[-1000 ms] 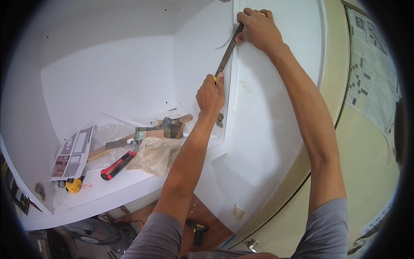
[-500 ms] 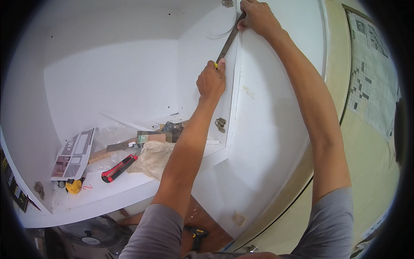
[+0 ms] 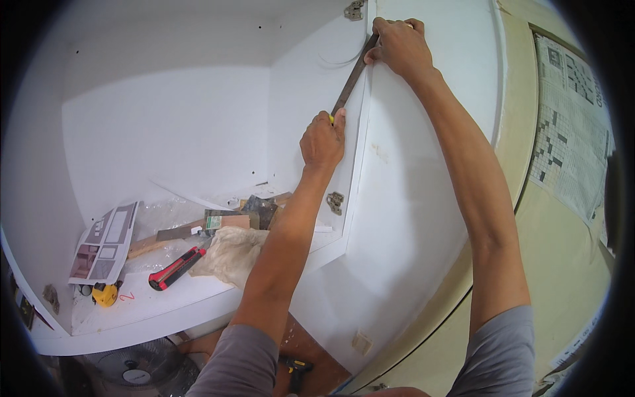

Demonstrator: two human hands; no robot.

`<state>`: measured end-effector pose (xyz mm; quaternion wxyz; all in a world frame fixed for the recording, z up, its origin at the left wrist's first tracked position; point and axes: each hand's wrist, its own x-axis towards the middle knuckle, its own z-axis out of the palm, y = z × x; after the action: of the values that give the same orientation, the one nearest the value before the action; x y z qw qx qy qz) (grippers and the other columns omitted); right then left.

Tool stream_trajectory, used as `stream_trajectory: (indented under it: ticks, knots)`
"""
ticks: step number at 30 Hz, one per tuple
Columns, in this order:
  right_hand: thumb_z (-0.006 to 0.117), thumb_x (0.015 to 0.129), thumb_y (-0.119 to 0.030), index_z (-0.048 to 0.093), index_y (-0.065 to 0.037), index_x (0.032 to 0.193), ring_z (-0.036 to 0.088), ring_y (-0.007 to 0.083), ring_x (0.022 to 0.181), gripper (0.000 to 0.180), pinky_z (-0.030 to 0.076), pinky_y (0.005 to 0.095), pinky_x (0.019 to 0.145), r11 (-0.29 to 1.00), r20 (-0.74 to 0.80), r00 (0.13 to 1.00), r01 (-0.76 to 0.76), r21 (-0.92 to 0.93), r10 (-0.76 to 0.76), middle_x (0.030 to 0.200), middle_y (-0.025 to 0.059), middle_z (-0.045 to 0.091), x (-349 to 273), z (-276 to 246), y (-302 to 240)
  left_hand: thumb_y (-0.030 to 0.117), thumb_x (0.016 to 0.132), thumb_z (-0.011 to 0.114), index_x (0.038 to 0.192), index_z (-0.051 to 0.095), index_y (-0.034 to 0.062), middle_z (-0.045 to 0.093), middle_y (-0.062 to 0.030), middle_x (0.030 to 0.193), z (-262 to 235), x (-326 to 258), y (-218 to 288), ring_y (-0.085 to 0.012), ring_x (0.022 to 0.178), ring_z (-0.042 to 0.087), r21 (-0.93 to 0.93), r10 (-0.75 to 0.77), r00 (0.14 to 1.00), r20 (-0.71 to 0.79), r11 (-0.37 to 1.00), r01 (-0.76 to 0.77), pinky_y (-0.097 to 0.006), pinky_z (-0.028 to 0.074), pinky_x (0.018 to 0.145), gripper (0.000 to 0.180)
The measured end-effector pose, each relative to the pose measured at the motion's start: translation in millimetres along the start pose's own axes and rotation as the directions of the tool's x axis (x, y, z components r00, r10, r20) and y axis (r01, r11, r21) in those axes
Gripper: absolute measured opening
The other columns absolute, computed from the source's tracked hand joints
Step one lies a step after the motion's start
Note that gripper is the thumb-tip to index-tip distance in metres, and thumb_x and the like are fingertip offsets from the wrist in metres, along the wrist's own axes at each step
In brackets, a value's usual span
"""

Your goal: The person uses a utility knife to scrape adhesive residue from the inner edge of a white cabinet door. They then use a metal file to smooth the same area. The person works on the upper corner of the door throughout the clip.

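Observation:
A dark, flat metal file (image 3: 352, 81) slants against the front edge (image 3: 359, 142) of a white cabinet's right side panel. My left hand (image 3: 322, 140) is closed round its lower end, where a bit of yellow handle shows. At the upper end my right hand (image 3: 405, 51) grips the blade between thumb and fingers. Beside the file, a thin pale strip (image 3: 340, 63) curls out into the cabinet. Metal hinges sit on the same panel, an upper hinge (image 3: 354, 10) and a lower hinge (image 3: 335, 202).
On the cabinet floor lie a red utility knife (image 3: 177, 268), yellow tape measure (image 3: 104, 295), cream cloth (image 3: 228, 257), printed sheet (image 3: 106, 243) and scraps. Below are a fan (image 3: 135, 364) and a cordless drill (image 3: 297, 372). Newspaper (image 3: 569, 126) covers part of the surface at right.
The whole view has shifted slightly, with the cabinet lower in the picture. Both hands and the file have moved a little down along the panel edge, the grip unchanged.

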<state>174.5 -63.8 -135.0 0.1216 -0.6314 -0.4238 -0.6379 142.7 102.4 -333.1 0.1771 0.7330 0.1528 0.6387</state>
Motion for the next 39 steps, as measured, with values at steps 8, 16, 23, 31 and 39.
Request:
stream_trajectory:
  ticks: [8, 16, 23, 31, 39]
  knots:
    - [0.092, 0.066, -0.027, 0.068, -0.004, 0.101, 0.073, 0.0324, 0.088, 0.048, 0.041, 0.0466, 0.105, 1.000, -0.048, 0.999, -0.001, 0.021, 0.002, 0.083, 0.0121, 0.075, 36.6, 8.4, 13.4, 0.050, 0.109, 0.046, 0.090, 0.060, 0.0000, 0.069, -0.0250, 0.091, -9.4, 32.1, 13.9, -0.0473, 0.088, 0.068, -0.004, 0.018, 1.000, -0.012, 1.000, -0.018, -0.056, 0.052, 0.079, 0.056]
    - [0.089, 0.072, -0.032, 0.070, -0.007, 0.104, 0.071, 0.0296, 0.093, 0.044, 0.038, 0.0504, 0.104, 0.997, -0.055, 0.998, 0.047, 0.054, -0.044, 0.090, 0.0075, 0.074, 45.1, 10.3, 34.1, 0.049, 0.109, 0.046, 0.089, 0.060, -0.0006, 0.069, -0.0247, 0.093, -7.5, 26.9, 24.9, -0.0470, 0.089, 0.067, -0.062, 0.013, 1.000, 0.013, 0.998, -0.012, -0.056, 0.052, 0.079, 0.056]
    - [0.086, 0.077, -0.034, 0.071, -0.011, 0.111, 0.070, 0.0269, 0.098, 0.043, 0.034, 0.0511, 0.106, 0.999, -0.021, 1.000, 0.012, -0.050, -0.013, 0.093, 0.0065, 0.075, 29.0, -10.3, 16.8, 0.048, 0.109, 0.046, 0.088, 0.061, 0.0001, 0.068, -0.0236, 0.091, -1.7, 24.5, 16.9, -0.0451, 0.087, 0.068, 0.021, 0.093, 0.992, -0.081, 0.996, -0.091, -0.055, 0.052, 0.078, 0.055]
    - [0.085, 0.077, -0.035, 0.072, -0.011, 0.105, 0.072, 0.0259, 0.092, 0.038, 0.035, 0.0482, 0.105, 0.998, 0.035, 0.997, -0.062, -0.025, 0.063, 0.087, 0.0077, 0.077, 44.8, -14.8, 11.1, 0.049, 0.109, 0.045, 0.088, 0.062, -0.0004, 0.069, -0.0242, 0.091, -8.1, 37.3, 19.4, -0.0449, 0.087, 0.068, 0.035, 0.021, 1.000, -0.023, 0.999, -0.020, -0.055, 0.053, 0.078, 0.056]
    - [0.085, 0.075, -0.034, 0.074, -0.010, 0.098, 0.072, 0.0278, 0.093, 0.035, 0.040, 0.0449, 0.102, 0.998, -0.085, 0.996, -0.024, 0.064, 0.029, 0.088, 0.0081, 0.077, 72.6, 4.4, 31.2, 0.049, 0.110, 0.044, 0.088, 0.062, -0.0012, 0.070, -0.0257, 0.088, -10.9, 60.8, 29.3, -0.0458, 0.085, 0.068, -0.007, 0.069, 0.996, -0.058, 0.998, -0.070, -0.055, 0.052, 0.078, 0.058]
